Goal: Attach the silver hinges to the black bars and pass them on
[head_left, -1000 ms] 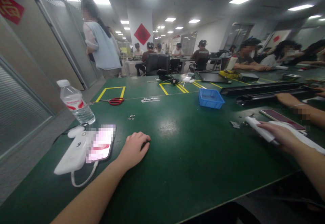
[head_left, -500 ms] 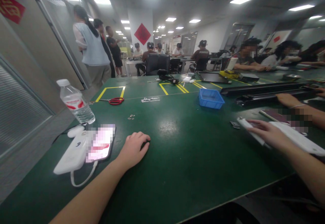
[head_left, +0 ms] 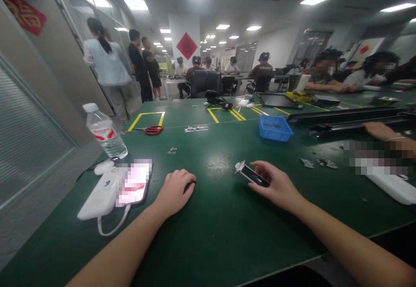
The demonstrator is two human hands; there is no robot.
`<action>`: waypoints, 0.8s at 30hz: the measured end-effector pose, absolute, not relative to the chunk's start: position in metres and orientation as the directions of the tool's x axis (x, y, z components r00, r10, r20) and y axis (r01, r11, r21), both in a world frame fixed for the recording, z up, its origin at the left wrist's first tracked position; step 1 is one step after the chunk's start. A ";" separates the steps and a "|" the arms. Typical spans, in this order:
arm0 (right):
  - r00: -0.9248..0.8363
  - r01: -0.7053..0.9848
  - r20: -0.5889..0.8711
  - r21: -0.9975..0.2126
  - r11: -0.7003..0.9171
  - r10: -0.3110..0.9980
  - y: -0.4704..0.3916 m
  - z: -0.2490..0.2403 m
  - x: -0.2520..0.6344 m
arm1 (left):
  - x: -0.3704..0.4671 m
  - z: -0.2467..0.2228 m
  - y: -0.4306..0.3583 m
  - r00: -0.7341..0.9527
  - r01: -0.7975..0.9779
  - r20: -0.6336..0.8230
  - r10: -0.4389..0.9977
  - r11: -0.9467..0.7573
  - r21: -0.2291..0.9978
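My left hand (head_left: 175, 191) rests on the green table (head_left: 208, 235) with its fingers curled; a dark patch shows between thumb and fingers, and what lies under them cannot be made out. To its right, my right hand (head_left: 276, 183) grips a narrow black part with pale edges (head_left: 254, 176) between thumb and fingers. A metal fitting at the part's end points left, slightly above the tabletop. Small metal rings (head_left: 172, 150) lie beyond my left hand. Several small metal pieces (head_left: 318, 163) lie right of my right hand.
A phone (head_left: 134, 183), white power bank (head_left: 97, 194) and bottle (head_left: 105, 133) stand at left. Beyond are red scissors (head_left: 153, 130), thin strips (head_left: 196, 128) and a blue tray (head_left: 275, 128). Black rails (head_left: 351, 120) and another person's hand (head_left: 378, 131) are at right.
My right hand has moved left from the table's right side to the middle, bringing the part along. More small metal pieces show at right. My left hand stays in place.
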State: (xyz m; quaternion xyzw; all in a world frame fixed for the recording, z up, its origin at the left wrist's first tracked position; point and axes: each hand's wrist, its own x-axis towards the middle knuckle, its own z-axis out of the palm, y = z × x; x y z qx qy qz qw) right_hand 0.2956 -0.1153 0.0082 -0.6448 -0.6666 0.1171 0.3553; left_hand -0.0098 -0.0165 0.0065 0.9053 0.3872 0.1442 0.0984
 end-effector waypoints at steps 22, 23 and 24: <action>0.630 0.747 0.349 -0.517 -0.418 0.694 -0.096 0.010 0.453 | -0.007 0.016 -0.025 0.897 0.372 0.154 0.413 -0.897 0.241; 0.659 0.725 0.327 -0.516 -0.457 0.677 -0.100 0.008 0.475 | -0.007 0.016 -0.025 0.901 0.369 0.150 0.407 -0.900 0.231; 0.679 0.707 0.298 -0.515 -0.485 0.671 -0.104 0.005 0.493 | -0.007 0.016 -0.024 0.903 0.368 0.146 0.405 -0.902 0.226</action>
